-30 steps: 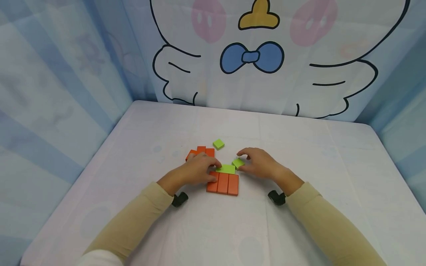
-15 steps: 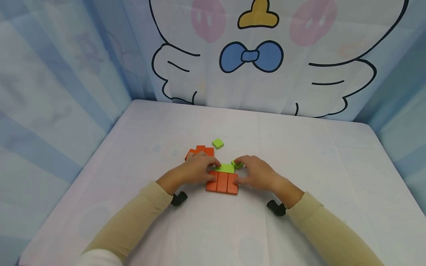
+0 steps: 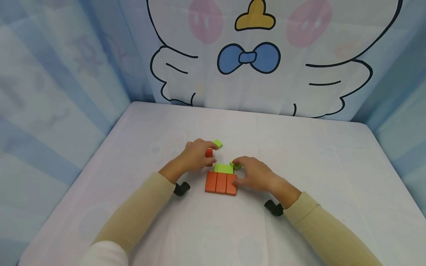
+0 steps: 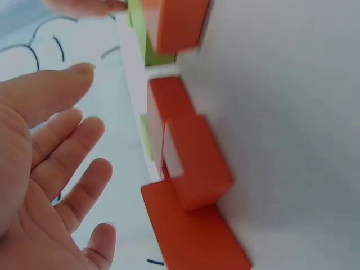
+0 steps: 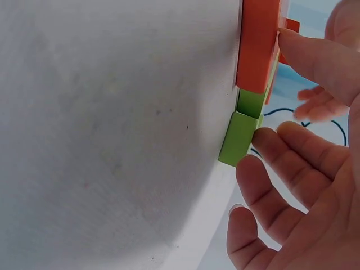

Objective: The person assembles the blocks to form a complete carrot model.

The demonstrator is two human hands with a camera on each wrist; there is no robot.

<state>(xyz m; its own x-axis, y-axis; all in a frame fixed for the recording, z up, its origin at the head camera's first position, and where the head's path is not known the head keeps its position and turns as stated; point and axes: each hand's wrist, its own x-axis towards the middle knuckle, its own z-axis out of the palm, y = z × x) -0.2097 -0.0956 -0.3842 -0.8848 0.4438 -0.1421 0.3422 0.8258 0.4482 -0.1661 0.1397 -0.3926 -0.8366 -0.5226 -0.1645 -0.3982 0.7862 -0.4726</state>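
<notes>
My left hand [image 3: 196, 155] hovers over the red-orange blocks, hiding most of them in the head view; one red block [image 3: 209, 152] shows between thumb and index finger. Its fingertips are close to the far green block [image 3: 217, 143]. In the left wrist view the palm and loosely spread fingers hold nothing, beside a stacked orange block [image 4: 197, 163]. My right hand [image 3: 254, 173] has its thumb at the right end of a row of orange blocks [image 3: 221, 183]. Its other fingers are at a small green block [image 5: 237, 139], which stands against a longer green block [image 3: 223, 169].
All blocks lie on a table with a pale cloth [image 3: 293, 147]. A printed curtain [image 3: 253, 88] hangs behind the far edge, with blue curtains [image 3: 60, 92] at the sides. A black wrist device [image 3: 274, 208] shows under each sleeve.
My left hand has left the orange row and moved away from me toward the far green block. My right hand has come down from the small green block's side until its thumb is at the orange row.
</notes>
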